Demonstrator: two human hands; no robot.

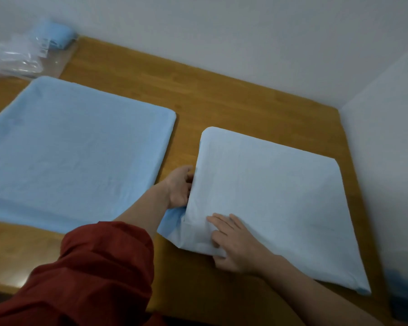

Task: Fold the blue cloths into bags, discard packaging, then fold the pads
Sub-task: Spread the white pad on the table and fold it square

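A pale blue-white folded pad (269, 196) lies on the right half of the brown wooden bench (222, 90), just beside a larger light-blue flat pad (68, 142) spread on the left. The left hand (180, 185), reaching out of a rolled red sleeve (92, 267), grips the pale pad's left edge with curled fingers, while the right hand (233, 243) rests open with straight fingers on its near left corner. Crumpled clear plastic packaging (17, 57) and a folded blue cloth bundle (54, 35) sit at the far left corner.
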